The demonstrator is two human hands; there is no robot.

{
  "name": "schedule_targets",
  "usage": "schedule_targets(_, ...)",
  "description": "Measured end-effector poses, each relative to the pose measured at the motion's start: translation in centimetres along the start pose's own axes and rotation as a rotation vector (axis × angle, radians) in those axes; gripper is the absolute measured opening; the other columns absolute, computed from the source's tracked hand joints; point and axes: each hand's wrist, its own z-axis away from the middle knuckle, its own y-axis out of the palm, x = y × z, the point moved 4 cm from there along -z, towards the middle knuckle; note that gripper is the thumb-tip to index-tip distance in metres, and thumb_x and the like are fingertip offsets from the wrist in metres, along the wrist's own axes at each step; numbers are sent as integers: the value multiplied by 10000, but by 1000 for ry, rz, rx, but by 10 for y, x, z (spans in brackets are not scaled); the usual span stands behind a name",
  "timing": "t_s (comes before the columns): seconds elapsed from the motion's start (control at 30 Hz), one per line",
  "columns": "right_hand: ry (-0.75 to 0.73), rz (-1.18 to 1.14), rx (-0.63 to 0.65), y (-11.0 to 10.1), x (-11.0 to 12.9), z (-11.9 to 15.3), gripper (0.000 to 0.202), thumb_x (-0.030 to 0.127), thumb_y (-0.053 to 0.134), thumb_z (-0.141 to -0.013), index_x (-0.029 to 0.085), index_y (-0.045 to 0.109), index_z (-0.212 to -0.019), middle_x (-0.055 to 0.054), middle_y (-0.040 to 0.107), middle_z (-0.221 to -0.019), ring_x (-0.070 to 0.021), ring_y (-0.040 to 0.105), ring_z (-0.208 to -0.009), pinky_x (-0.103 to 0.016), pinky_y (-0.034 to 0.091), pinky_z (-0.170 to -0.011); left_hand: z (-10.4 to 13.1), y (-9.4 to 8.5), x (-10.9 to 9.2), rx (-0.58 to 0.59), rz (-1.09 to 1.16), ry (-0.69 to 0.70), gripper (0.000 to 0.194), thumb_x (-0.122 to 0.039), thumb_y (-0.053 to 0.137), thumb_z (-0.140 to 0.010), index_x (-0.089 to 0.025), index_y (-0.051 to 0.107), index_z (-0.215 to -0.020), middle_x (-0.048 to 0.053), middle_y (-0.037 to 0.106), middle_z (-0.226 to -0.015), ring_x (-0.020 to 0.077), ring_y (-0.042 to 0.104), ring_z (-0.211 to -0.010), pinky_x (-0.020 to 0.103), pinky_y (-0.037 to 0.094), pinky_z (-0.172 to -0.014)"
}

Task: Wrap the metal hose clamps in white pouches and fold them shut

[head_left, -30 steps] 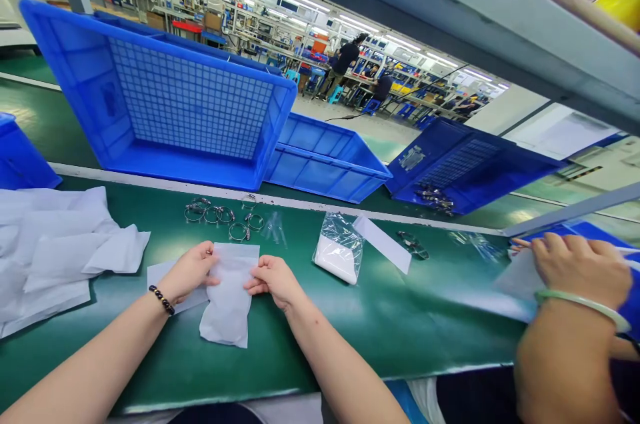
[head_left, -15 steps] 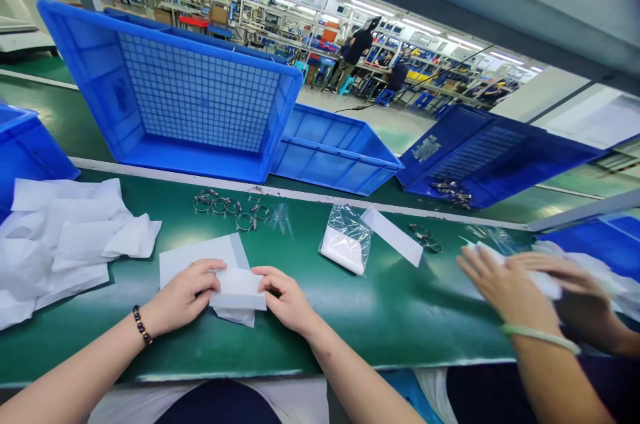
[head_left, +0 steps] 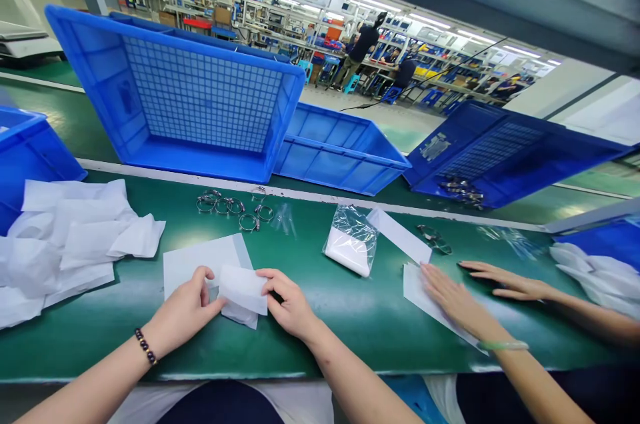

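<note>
The white pouch (head_left: pixel 243 291) lies on the green tabletop (head_left: pixel 350 317) between your two hands, folded over on itself, its lower layer poking out beneath the fold. Your left hand (head_left: pixel 185 311) pinches its left edge, thumb on top and fingers (head_left: pixel 207 277) curled round it; your right hand (head_left: pixel 290 304) closes on the right edge with the fingers (head_left: pixel 267 274) bent over the fold. Keep both grips even so the crease runs straight, and press flat along the fold rather than tugging, since the thin material will likely skew. Under your left fingers lies a flat white sheet (head_left: pixel 200 261); don't catch it in the fold. Beyond your fingers sit small metal rings (head_left: pixel 233 207), and off to the left a heap of white pouches (head_left: pixel 70 237). To your right, another person's hands (head_left: pixel 460 304) are smoothing a sheet.
</note>
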Motion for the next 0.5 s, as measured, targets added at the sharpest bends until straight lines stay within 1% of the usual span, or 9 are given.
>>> schedule_targets(0.1, 20, -32, -4, 1, -1, 0, 197, 60, 450, -743, 200, 579, -795, -95, 589, -1115, -183, 556, -1056, -335, 441, -880, 3, 13, 3, 86, 204, -93, 331, -329, 476, -744, -219, 358, -1033, -90, 495, -568, 131, 515, -465, 235, 381, -482)
schedule_targets(0.17, 25, -42, -4, 1, -1, 0, 192, 60, 453, -743, 199, 576, -792, -97, 590, -1108, -184, 557, -1049, -334, 442, -876, 3, 17, 7, 102, 316, -157, 364, -271, 455, -718, -229, 330, -1057, -99, 472, -579, 120, 515, -434, 214, 377, -423)
schedule_targets(0.23, 24, -46, 3, 1, -1, 1, 194, 59, 453, -741, 200, 576, -794, -100, 589, -1107, -187, 558, -1045, -334, 444, -870, 3, 19, 12, 106, 378, -198, 399, -239, 453, -690, -238, 318, -1066, -101, 448, -590, 117, 520, -426, 199, 378, -379)
schedule_targets(0.33, 12, -44, 10, 2, -2, 3, 206, 56, 451, -737, 201, 583, -801, -97, 586, -1112, -191, 560, -1036, -336, 448, -862, 5, 17, 15, 101, 417, -190, 398, -222, 452, -685, -240, 320, -1060, -93, 456, -614, 111, 537, -435, 201, 426, -392)
schedule_targets(0.5, -6, -19, 15, 6, -4, 5, 211, 52, 458, -740, 203, 591, -804, -97, 565, -1140, -185, 577, -988, -323, 457, -845, 8, 19, 19, 78, 427, -138, 236, -268, 436, -740, -244, 339, -953, -83, 483, -640, 101, 550, -447, 193, 436, -395)
